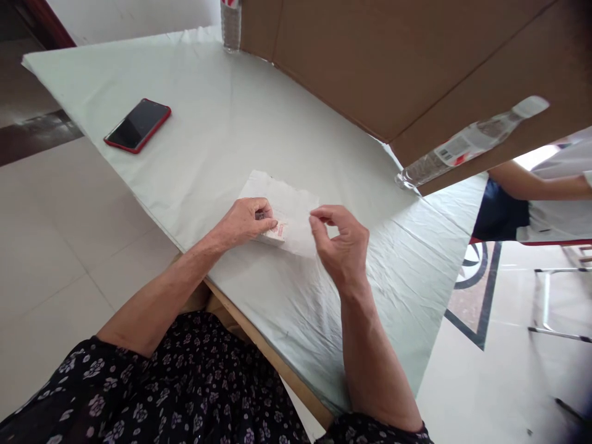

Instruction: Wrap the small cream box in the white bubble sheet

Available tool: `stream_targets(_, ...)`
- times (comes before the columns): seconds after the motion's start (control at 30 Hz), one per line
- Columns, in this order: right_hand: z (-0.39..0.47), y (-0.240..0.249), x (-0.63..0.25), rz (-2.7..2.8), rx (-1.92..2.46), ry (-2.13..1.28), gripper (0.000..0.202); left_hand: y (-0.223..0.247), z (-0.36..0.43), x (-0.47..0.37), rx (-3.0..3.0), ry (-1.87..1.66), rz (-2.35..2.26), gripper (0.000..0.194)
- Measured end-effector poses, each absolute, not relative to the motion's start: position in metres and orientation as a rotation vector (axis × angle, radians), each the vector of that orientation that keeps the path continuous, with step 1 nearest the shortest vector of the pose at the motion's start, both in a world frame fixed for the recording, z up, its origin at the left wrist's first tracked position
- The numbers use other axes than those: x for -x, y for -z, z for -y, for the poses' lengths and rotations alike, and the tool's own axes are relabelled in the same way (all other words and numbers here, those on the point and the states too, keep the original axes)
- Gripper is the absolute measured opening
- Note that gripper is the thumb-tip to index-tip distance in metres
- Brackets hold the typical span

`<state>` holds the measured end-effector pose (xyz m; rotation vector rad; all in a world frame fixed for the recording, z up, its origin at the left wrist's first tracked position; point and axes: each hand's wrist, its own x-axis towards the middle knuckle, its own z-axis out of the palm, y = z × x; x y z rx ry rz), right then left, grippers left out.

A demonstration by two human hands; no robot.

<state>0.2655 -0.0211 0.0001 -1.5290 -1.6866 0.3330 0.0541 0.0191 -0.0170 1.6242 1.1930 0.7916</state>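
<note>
A thin white sheet of paper [296,198] lies spread on the cloth near the table's front edge. On it rests a small white box with red print [280,232], partly hidden by fingers. My left hand [245,221] is closed around the box's left side, with the thumb over its top. At the right edge of the sheet, my right hand [342,237] pinches the paper between thumb and forefinger. Some dark printing shows on the box under my left fingers, too small to read.
A phone in a red case [139,125] lies at the left on the pale green tablecloth [198,135]. A cardboard panel [333,55] stands along the far side, with a clear bottle [472,145] by its right end and another bottle [230,28] behind. A person's arm [541,185] shows at right.
</note>
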Motion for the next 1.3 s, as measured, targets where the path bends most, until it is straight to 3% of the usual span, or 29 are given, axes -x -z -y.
stream_targets(0.13,0.031,-0.003,-0.240,2.105,1.311,-0.251,0.016,0.015,-0.020,-0.053,-1.639,-0.766,-1.172,0.017)
stream_targets(0.27,0.033,0.010,-0.227,2.309,1.415,-0.132,0.021,0.014,-0.011,-0.041,-1.740,-0.771,-1.194,0.020)
stream_targets(0.4,0.034,0.008,-0.227,2.408,1.459,-0.071,0.020,0.013,0.000,-0.023,-1.779,-0.779,-1.322,0.050)
stream_targets(0.7,0.041,-0.003,-0.216,2.610,1.543,0.156,0.027,0.017,-0.003,-0.026,-1.888,-0.566,-1.727,0.048)
stream_targets(0.87,0.041,0.000,-0.213,2.621,1.542,0.232,0.027,0.019,0.006,-0.013,-1.828,-0.646,-1.874,0.048)
stream_targets(1.1,0.039,0.006,-0.213,2.588,1.542,0.235,0.026,0.012,0.009,-0.002,-1.640,-0.548,-1.915,0.054)
stream_targets(1.3,0.038,0.009,-0.213,2.553,1.524,0.247,0.025,0.024,0.006,-0.013,-1.562,-0.701,-1.793,0.062)
